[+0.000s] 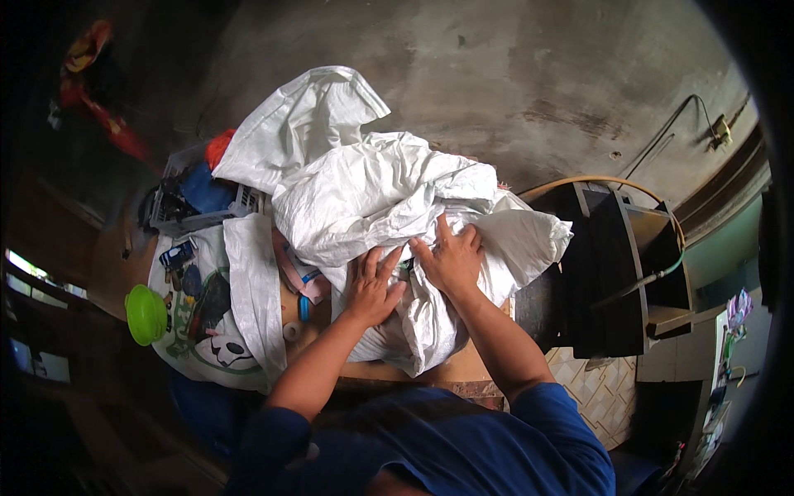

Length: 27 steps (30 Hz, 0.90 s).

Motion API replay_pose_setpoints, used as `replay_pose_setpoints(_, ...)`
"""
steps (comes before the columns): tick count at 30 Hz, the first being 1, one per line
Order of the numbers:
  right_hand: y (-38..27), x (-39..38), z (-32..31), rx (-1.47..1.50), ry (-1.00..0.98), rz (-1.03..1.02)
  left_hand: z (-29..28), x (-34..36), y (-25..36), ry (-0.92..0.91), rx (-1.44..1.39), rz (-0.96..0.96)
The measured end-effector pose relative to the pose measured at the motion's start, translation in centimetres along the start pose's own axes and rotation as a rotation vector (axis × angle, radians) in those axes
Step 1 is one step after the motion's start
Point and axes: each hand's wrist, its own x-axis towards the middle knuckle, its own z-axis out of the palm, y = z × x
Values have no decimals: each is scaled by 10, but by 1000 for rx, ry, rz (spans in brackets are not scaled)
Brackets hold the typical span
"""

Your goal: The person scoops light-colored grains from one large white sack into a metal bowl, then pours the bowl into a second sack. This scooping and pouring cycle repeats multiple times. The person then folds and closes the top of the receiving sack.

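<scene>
A large crumpled white woven sack (356, 194) is heaped over the middle of the wooden table (463, 368). Both palms face down on its near folds. My left hand (374, 289) lies with its fingers stretched out on the fabric, left of a fold. Just to the right, my right hand (452, 255) rests on the sack with fingers spread and pointing away from me. Between the two hands a small dark spot shows in a gap of the cloth; I cannot make out what it is. Neither hand grips anything visible.
Left of the sack lies a printed white sack (186, 351) with small items on it and a green bowl (146, 315) at its edge. Behind stands a grey plastic crate (178, 219). A black shelf (608, 248) stands to the right, near a hose (571, 179). A concrete wall closes the back.
</scene>
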Motion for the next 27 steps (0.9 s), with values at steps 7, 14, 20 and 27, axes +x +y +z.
replay_pose_setpoints(7, 6, -6, 7, -22, 67, -45, -17, -12, 61, -152, -192, -169)
replay_pose_setpoints(14, 37, -2, -5, 65, -212, -108, -5, -11, 78, -342, -56, -274)
replay_pose_setpoints(20, 41, -24, -16, -57, -164, -231, 3, -18, 76, -211, -42, -236)
replay_pose_setpoints(27, 27, -20, -12, -168, -117, -194, 0, -16, 74, -217, 6, -235)
